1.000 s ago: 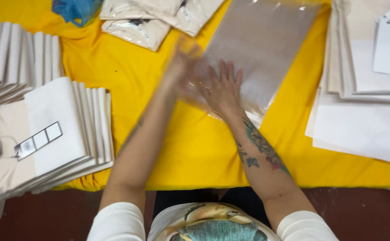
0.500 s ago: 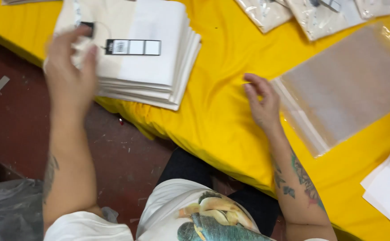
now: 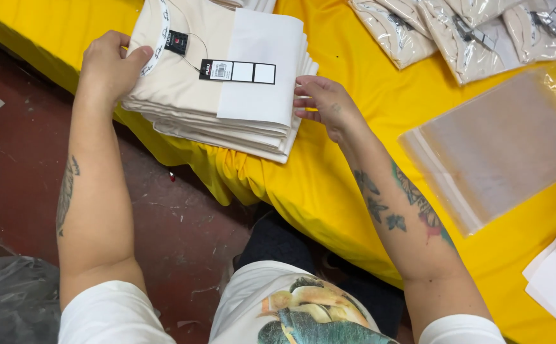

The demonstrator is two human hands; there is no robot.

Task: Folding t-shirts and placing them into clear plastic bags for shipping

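Two bare hands frame a stack of folded cream garments (image 3: 192, 108) that sits at the near edge of the table (image 3: 329, 185), which is draped in yellow cloth. At the stack's left end the left hand (image 3: 107, 67) has a narrow grip: its thumb lies on the top garment by the collar while the fingers curl down over the side of the pile, pinching the upper layers. At the opposite end the right hand (image 3: 325, 105) has a loose, half-open grip, fingertips touching the edges of the folded layers, nothing closed inside it. Between the two grips, on top of the pile, lies a white sheet (image 3: 259, 83) covering the right half of the top garment, and across its left border rests a long hang tag (image 3: 238, 71) in black and white, joined by a thin cord to a small black label (image 3: 177, 42) near the collar. To the right of the right grip, well apart from it, a flat clear plastic bag (image 3: 500, 146) lies empty on the yellow cloth. Beyond the right grip, farther up the table, several bagged garments (image 3: 456, 32) overlap one another. Below the left grip is a dark red floor (image 3: 29, 165).
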